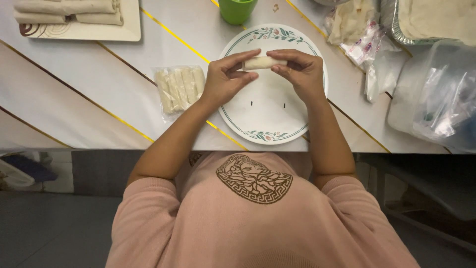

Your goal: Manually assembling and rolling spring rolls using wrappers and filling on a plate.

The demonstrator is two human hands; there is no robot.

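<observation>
A pale rolled spring roll (261, 62) is held above a white round plate (267, 124) with a floral rim. My left hand (225, 79) pinches its left end and my right hand (300, 69) grips its right end with the fingertips. The roll lies level between both hands, over the plate's far half. The plate's bare middle shows two small dark marks.
A clear bag of finished rolls (179, 89) lies left of the plate. A rectangular tray with long rolls (74, 20) sits at the far left. A green cup (237, 10), plastic bags of wrappers (357, 30), a foil tray (431, 20) and a clear plastic container (436, 99) stand right.
</observation>
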